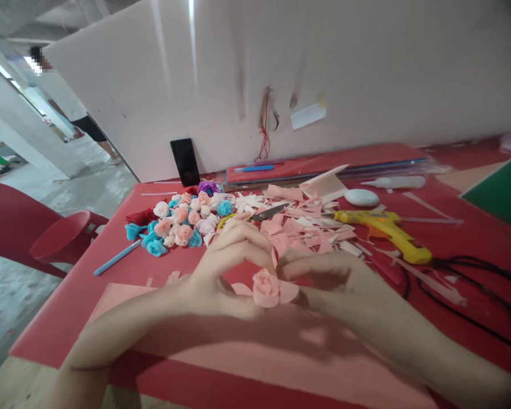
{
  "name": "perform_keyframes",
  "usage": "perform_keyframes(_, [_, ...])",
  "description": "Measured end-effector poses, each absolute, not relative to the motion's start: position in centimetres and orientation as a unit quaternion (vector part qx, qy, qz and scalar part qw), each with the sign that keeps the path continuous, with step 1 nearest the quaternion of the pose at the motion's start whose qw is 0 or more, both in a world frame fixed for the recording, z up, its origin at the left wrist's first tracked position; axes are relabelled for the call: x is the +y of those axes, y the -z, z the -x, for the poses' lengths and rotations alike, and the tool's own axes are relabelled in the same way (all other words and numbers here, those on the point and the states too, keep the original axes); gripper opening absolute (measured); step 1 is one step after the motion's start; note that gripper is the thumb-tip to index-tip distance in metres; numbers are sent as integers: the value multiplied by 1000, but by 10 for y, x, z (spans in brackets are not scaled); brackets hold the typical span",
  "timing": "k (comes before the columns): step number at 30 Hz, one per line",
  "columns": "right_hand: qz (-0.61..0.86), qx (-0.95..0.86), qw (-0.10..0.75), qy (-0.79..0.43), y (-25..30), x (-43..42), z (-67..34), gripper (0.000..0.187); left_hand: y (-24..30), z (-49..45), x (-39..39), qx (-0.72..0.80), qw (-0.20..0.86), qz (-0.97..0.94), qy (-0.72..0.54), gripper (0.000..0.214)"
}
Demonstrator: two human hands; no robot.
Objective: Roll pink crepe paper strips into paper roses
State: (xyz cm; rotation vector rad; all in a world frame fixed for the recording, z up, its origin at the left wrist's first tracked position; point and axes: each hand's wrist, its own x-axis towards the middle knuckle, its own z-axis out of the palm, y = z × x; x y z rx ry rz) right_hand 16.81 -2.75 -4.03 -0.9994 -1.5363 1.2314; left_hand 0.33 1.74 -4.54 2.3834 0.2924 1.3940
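Bare hands around crinkled pink paper rose

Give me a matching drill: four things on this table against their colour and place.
1 glue gun
2 phone
3 pen
4 paper rose

a black, leaning on the wall
b pink, between left hand and right hand
c yellow, right of the paper scraps
d light blue, left of the flower pile

Pairs: 1-c, 2-a, 3-d, 4-b
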Motion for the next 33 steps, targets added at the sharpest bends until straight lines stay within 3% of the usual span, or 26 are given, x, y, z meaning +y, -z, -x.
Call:
perform_keyframes(4, [433,-644,474,-415,35,-31,-160,11,52,-10,9,136,180,-809,-543,11])
perform_keyframes(10, [421,-681,524,-289,36,-35,-157,15,53,-6,8,129,209,-826,-508,15])
perform_keyframes(21, [392,-677,395,-481,39,-24,-174,11,41,4,20,43,171,-881,-439,20])
perform_keyframes(26, [433,-577,444,-532,41,-28,-169,4,48,1,17,86,212,-861,-455,32])
perform_keyframes(33, [478,-482,420,-602,45,-36,-162,4,50,1,12,122,215,-861,-444,15])
